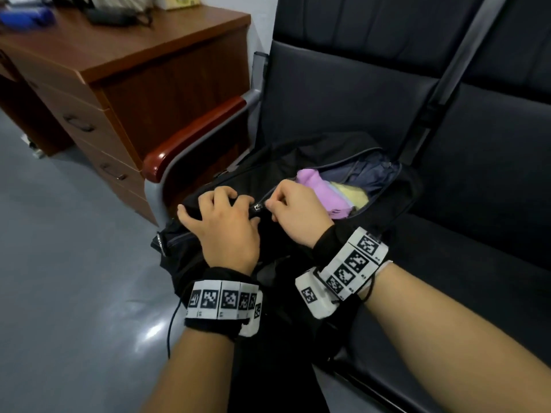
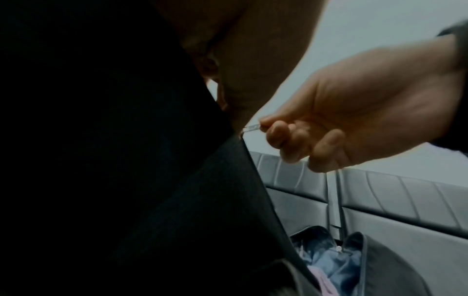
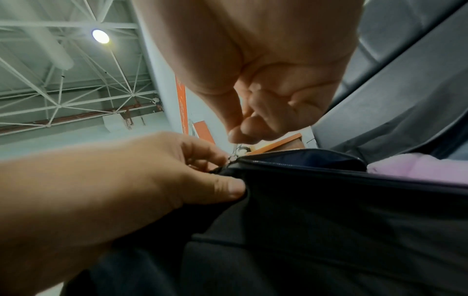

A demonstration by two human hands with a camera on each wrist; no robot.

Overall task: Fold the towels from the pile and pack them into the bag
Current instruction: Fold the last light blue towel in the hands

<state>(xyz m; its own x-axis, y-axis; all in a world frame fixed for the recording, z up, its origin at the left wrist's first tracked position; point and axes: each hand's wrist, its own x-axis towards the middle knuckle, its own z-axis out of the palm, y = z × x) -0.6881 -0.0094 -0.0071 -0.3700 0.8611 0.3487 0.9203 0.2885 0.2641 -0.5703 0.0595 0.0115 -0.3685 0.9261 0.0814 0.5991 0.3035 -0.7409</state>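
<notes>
A black bag (image 1: pixel 396 201) lies on a dark seat, its long zipper mouth open. Inside it show a folded pink towel (image 1: pixel 322 189) and a pale yellow towel (image 1: pixel 354 195); the pink towel (image 3: pixel 418 168) also shows in the right wrist view. My left hand (image 1: pixel 220 222) grips the bag's black fabric (image 3: pixel 291 200) at the near end of the zipper, thumb pressed into the cloth. My right hand (image 1: pixel 295 210) pinches the small metal zipper pull (image 2: pixel 250 128) between thumb and forefinger, right beside the left hand (image 3: pixel 126 184). No towel pile is in view.
The bag sits on a row of dark padded seats (image 1: pixel 477 159) with a red-brown armrest (image 1: pixel 193 135) at its left. A wooden desk with drawers (image 1: pixel 119 79) stands further left on a grey floor (image 1: pixel 59 263). The seat to the right holds nothing.
</notes>
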